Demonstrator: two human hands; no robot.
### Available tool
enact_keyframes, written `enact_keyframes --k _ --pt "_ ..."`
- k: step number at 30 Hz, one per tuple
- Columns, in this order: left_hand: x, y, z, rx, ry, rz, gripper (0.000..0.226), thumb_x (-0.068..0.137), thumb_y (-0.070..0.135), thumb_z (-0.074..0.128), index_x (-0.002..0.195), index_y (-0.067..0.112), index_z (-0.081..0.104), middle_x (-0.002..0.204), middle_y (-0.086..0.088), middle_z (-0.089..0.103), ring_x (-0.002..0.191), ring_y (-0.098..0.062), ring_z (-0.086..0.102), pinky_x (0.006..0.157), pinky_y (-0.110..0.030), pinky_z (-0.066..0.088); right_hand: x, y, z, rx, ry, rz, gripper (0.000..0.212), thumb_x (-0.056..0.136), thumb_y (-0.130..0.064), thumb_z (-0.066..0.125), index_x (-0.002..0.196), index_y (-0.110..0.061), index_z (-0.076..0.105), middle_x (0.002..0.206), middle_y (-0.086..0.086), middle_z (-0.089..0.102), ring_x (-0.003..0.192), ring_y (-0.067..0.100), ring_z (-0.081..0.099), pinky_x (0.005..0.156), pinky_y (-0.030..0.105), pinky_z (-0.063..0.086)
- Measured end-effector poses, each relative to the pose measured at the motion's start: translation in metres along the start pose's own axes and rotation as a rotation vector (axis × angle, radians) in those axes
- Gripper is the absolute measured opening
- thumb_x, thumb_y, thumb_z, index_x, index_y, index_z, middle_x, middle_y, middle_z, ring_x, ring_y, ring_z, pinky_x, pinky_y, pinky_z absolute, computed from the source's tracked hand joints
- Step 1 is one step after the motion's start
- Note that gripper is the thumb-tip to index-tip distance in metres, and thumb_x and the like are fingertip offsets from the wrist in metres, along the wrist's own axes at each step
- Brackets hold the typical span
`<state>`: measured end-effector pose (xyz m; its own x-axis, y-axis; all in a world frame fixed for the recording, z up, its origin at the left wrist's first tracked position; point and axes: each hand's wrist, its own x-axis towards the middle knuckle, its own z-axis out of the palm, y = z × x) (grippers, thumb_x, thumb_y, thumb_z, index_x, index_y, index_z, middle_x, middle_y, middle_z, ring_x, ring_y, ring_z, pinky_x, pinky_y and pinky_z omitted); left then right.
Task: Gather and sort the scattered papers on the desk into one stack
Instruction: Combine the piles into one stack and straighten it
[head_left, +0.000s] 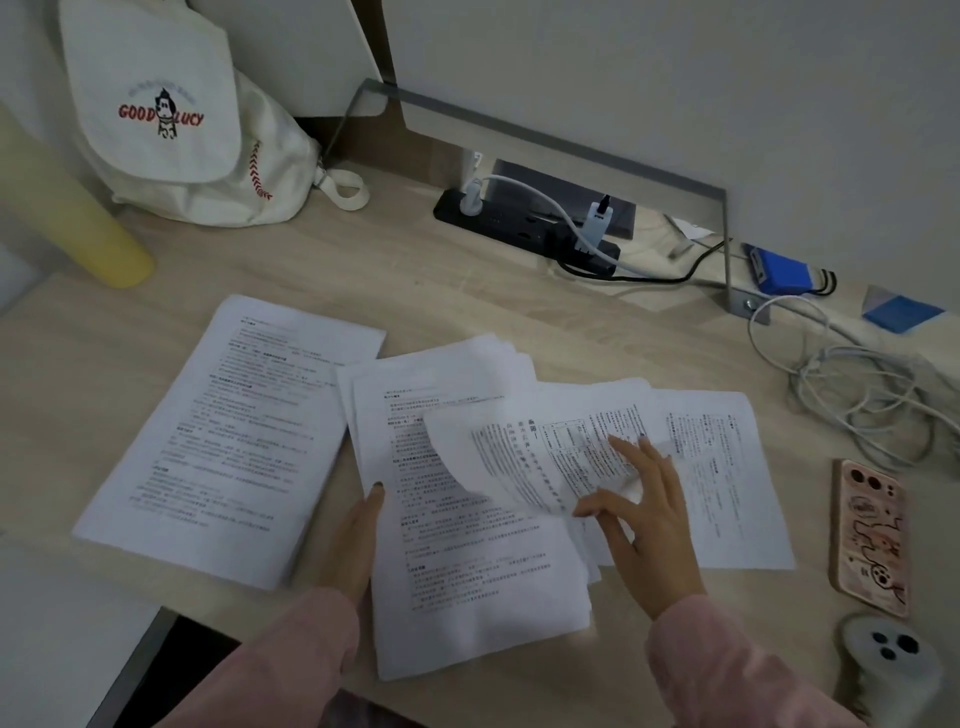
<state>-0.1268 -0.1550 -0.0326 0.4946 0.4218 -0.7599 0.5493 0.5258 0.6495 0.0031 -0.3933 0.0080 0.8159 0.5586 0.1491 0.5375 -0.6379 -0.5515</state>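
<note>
Printed white papers lie across the wooden desk (467, 291). A single sheet group (228, 441) rests at the left. A thicker stack (467, 561) sits in the middle near the front edge. My left hand (358, 540) grips that stack's left edge, thumb on top. My right hand (639, 514) holds a curled sheet (524, 457) that bends up over the stack, fingers spread on it. Another sheet (727, 478) lies flat at the right, partly under the curled one.
A white canvas bag (171, 119) and a yellow cylinder (78, 228) stand at the back left. A black power strip (524, 228) with plugs, tangled white cables (857, 395), a blue box (779, 273), a phone (870, 535) and a white device (888, 657) crowd the right side.
</note>
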Motion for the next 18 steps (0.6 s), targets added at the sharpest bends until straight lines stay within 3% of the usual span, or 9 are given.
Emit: enact_keyframes --k 3,6,10,13,15,18 --pt "0.001 -0.002 0.000 0.066 -0.007 0.038 0.028 0.094 0.032 0.048 0.116 0.019 0.060 0.109 -0.005 0.067 0.099 -0.021 0.062 0.093 -0.038 0.046 -0.010 0.011 -0.006 -0.079 0.021 0.113 0.015 0.079 -0.021 0.061 0.071 -0.031 0.068 0.132 0.010 0.050 0.127 0.038 0.035 0.105 0.043 0.029" --pt "0.001 -0.002 0.000 0.143 -0.001 0.083 0.025 0.092 0.014 0.052 0.116 0.017 0.059 0.102 -0.004 0.066 0.090 -0.015 0.062 0.082 -0.031 0.048 -0.020 0.022 -0.008 -0.158 0.086 0.323 0.034 0.068 0.007 0.073 0.071 -0.027 0.074 0.106 0.018 0.055 0.089 0.035 0.049 0.079 0.037 0.044" --pt "0.003 -0.003 -0.001 0.162 0.002 0.070 0.026 0.091 0.012 0.054 0.116 0.017 0.060 0.102 -0.001 0.066 0.096 -0.019 0.062 0.091 -0.038 0.047 -0.023 0.021 -0.010 0.263 0.056 0.743 0.048 0.087 0.005 0.051 0.068 -0.038 0.062 0.097 0.011 0.046 0.073 0.022 0.049 0.077 0.024 0.046" --pt "0.004 -0.004 -0.001 0.190 0.005 0.080 0.027 0.092 0.013 0.053 0.117 0.017 0.060 0.102 0.000 0.066 0.096 -0.019 0.062 0.092 -0.039 0.047 -0.020 0.025 -0.010 0.670 0.134 1.013 0.030 0.088 0.002 0.047 0.076 -0.016 0.068 0.096 0.016 0.061 0.073 0.023 0.058 0.065 0.024 0.053" --pt "0.005 -0.004 -0.002 0.188 -0.001 0.075 0.027 0.092 0.013 0.052 0.118 0.016 0.060 0.103 0.000 0.066 0.097 -0.020 0.062 0.093 -0.040 0.047 -0.018 0.026 -0.008 0.901 0.182 1.128 0.013 0.086 -0.005 0.055 0.091 -0.005 0.067 0.098 0.017 0.063 0.079 0.027 0.060 0.068 0.030 0.052" --pt "0.004 -0.004 -0.001 0.179 -0.011 0.066 0.028 0.093 0.013 0.051 0.120 0.015 0.059 0.109 -0.006 0.066 0.098 -0.022 0.062 0.093 -0.039 0.047 -0.016 0.029 -0.001 0.919 0.234 1.147 0.020 0.087 0.001 0.052 0.104 -0.001 0.062 0.101 0.018 0.061 0.080 0.027 0.058 0.068 0.030 0.049"
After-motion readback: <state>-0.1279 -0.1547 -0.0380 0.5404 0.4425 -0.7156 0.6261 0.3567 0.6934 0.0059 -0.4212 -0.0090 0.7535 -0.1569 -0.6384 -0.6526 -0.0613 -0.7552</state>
